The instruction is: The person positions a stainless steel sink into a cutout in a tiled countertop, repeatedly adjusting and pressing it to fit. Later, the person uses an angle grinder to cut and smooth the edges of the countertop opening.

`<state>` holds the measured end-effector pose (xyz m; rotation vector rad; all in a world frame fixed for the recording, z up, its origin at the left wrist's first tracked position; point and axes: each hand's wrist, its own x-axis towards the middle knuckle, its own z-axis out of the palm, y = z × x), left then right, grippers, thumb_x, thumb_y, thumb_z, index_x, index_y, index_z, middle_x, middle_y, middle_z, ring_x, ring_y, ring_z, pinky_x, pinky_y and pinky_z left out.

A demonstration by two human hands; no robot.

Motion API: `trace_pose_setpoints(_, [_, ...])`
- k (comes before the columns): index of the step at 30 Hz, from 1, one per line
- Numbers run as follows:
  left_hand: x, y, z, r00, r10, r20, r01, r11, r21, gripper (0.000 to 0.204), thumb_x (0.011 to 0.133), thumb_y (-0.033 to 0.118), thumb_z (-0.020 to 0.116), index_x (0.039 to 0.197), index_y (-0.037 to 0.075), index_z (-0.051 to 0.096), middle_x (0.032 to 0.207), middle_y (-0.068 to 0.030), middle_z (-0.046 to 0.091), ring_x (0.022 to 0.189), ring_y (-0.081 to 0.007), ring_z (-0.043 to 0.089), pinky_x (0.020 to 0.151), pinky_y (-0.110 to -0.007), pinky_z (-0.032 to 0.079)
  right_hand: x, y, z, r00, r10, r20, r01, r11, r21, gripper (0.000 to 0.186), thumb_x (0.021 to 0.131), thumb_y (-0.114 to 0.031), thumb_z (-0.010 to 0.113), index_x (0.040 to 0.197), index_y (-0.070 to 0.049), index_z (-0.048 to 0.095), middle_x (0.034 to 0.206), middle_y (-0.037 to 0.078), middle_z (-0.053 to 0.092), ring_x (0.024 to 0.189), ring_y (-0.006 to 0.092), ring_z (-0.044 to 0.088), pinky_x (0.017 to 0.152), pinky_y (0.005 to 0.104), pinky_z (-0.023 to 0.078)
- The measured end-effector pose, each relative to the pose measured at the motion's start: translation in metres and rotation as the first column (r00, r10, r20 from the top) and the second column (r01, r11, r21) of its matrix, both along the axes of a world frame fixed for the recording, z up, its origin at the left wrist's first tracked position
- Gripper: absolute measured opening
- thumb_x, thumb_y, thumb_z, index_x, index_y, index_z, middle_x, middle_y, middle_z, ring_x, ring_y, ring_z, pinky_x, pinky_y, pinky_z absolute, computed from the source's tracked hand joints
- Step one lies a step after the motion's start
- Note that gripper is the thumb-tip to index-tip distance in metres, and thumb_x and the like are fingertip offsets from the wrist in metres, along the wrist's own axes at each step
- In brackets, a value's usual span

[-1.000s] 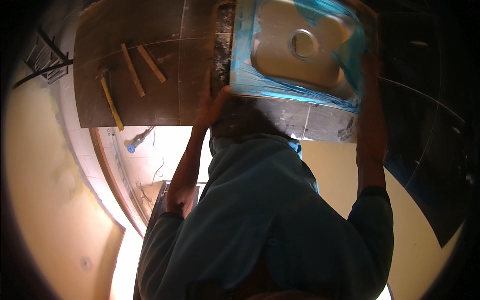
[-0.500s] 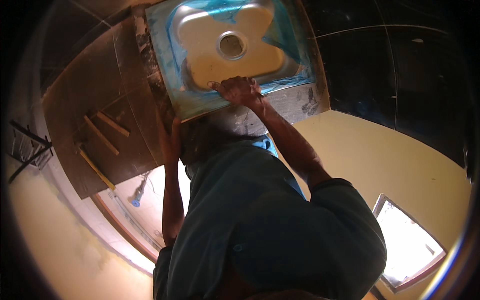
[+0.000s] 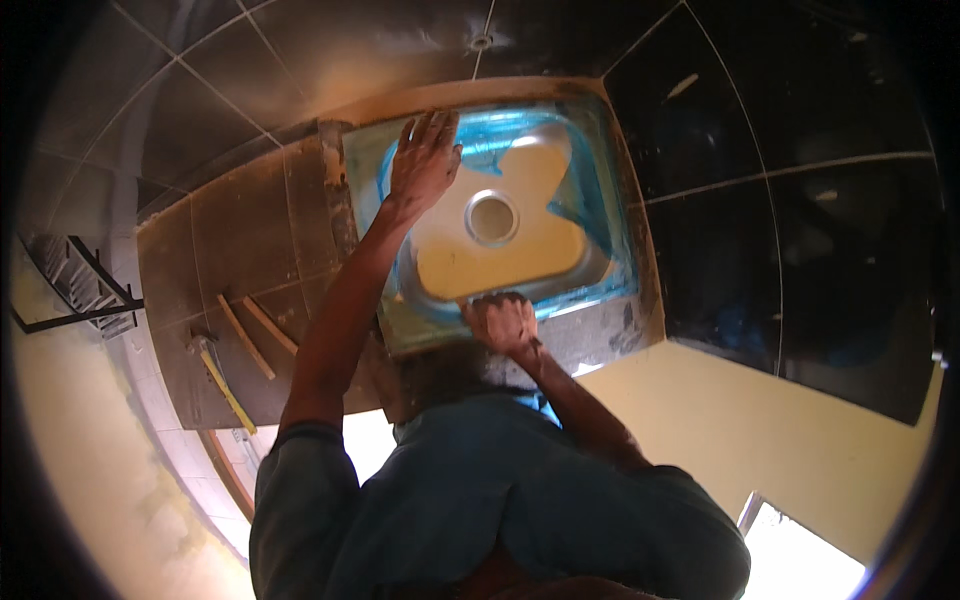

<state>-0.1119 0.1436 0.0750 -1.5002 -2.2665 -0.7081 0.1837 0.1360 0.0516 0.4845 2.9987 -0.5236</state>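
Black-tiled wall (image 3: 850, 270): limits room at right | Brown tiled countertop (image 3: 240, 255): open stretch at left | Stainless sink (image 3: 470, 268) (blue film (image 3: 593, 225) in patches): at countertop's right end | Left hand (image 3: 425, 168): spread flat, fingers straight, over far-left rim (image 3: 364, 150), gripping nothing | Right hand (image 3: 503, 322): fingers curled at near rim (image 3: 430, 333); hold cannot be told

A yellow-handled hammer (image 3: 228, 388) lies near two strips (image 3: 246, 337) — slim, brown.
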Motion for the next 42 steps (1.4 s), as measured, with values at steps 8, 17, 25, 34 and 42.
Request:
trace_pose_setpoints(8, [-0.044, 0.066, -0.053, 0.999, -0.034, -0.037, 0.033, 0.999, -0.029, 0.056, 0.093, 0.039, 0.072, 0.136, 0.004, 0.060, 0.141, -0.0143, 0.061, 0.134, -0.0332, 0.054, 0.115, -0.050, 0.039, 0.007, 0.018, 0.001, 0.987, 0.143, 0.067, -0.118, 0.950, -0.290, 0.060, 0.089, -0.061, 0.067, 0.106, -0.003, 0.071, 0.106, 0.018, 0.072, 0.104, 0.0385, 0.068, 0.095, 0.0518, 0.051])
trace_pose_setpoints(17, [-0.037, 0.081, -0.053, 0.996, 0.081, 0.037, -0.079, 0.996, -0.048, 0.058, 0.088, 0.051, 0.075, 0.125, 0.007, 0.062, 0.143, -0.0110, 0.061, 0.134, -0.0300, 0.055, 0.108, -0.049, 0.042, -0.004, 0.038, -0.005, 0.901, 0.411, 0.135, -0.282, 0.795, -0.537, 0.082, 0.089, -0.067, 0.062, 0.146, -0.008, 0.053, 0.149, 0.018, 0.054, 0.142, 0.0355, 0.048, 0.115, 0.0490, 0.042])
trace_pose_setpoints(25, [-0.033, 0.092, -0.050, 0.994, 0.109, -0.002, -0.109, 0.992, -0.070, 0.063, 0.085, 0.055, 0.076, 0.123, 0.007, 0.061, 0.148, -0.0100, 0.058, 0.135, -0.0303, 0.054, 0.110, -0.050, 0.038, -0.012, 0.044, -0.008, 0.891, 0.443, 0.101, -0.258, 0.676, -0.691, 0.076, 0.090, -0.056, 0.065, 0.145, -0.005, 0.052, 0.148, 0.021, 0.054, 0.140, 0.0399, 0.049, 0.115, 0.0515, 0.041])
trace_pose_setpoints(34, [-0.034, 0.098, -0.047, 0.988, 0.153, -0.025, -0.155, 0.978, -0.137, 0.063, 0.084, 0.053, 0.078, 0.123, 0.006, 0.063, 0.146, -0.0083, 0.061, 0.133, -0.0275, 0.058, 0.111, -0.048, 0.037, 0.003, 0.035, -0.012, 0.911, 0.405, -0.075, -0.391, 0.791, -0.471, 0.059, 0.091, -0.050, 0.066, 0.124, -0.002, 0.061, 0.125, 0.014, 0.066, 0.123, 0.0311, 0.061, 0.100, 0.0447, 0.053])
trace_pose_setpoints(42, [-0.032, 0.097, -0.047, 0.989, 0.145, -0.013, -0.145, 0.969, -0.200, 0.073, 0.088, 0.052, 0.075, 0.141, 0.005, 0.056, 0.152, -0.0127, 0.055, 0.142, -0.0312, 0.049, 0.115, -0.051, 0.032, -0.005, 0.031, -0.023, 0.913, 0.407, 0.015, -0.340, 0.782, -0.522, 0.057, 0.088, -0.051, 0.070, 0.121, -0.005, 0.063, 0.118, 0.011, 0.069, 0.113, 0.0320, 0.067, 0.093, 0.0450, 0.056])
